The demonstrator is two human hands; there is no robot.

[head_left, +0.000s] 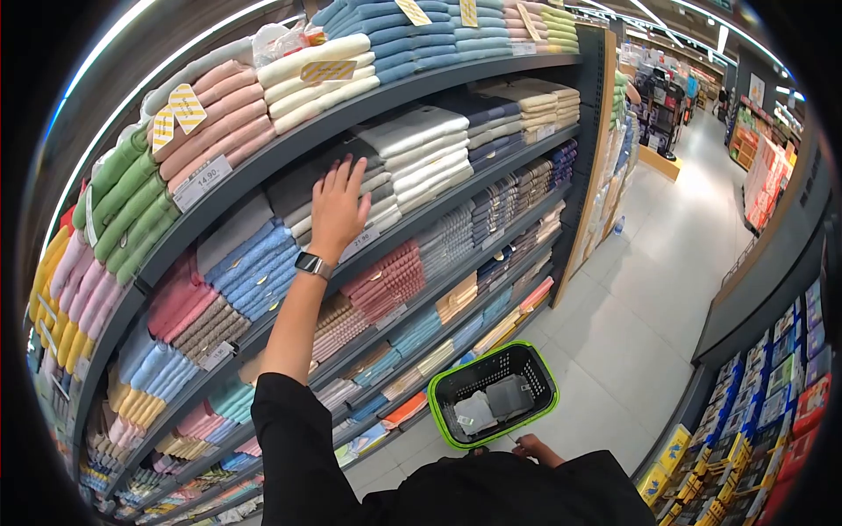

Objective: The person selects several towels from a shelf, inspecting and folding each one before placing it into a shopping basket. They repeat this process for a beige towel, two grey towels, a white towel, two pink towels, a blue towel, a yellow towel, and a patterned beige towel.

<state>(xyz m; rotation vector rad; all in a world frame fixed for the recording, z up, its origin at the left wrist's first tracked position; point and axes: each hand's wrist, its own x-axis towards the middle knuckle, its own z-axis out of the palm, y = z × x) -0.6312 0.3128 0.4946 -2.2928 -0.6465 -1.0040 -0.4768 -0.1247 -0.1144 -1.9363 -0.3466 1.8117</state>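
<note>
The towel stack (298,184) lies directly under the left hand (337,209), whose spread fingers appear to rest on it, clamped on nothing visible; light, flat pressure should best keep the folds square. The right hand (535,450) is well apart, beside a basket (482,364), its grip not determinable. A crowded shelf (478,174) bears the stack; tiled floor (605,307) extends beyond the right hand.

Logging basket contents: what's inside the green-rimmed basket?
In the basket: a light grey folded item with a small label, and a darker grey folded item. Anything beneath them is covered and can't be seen.
</note>
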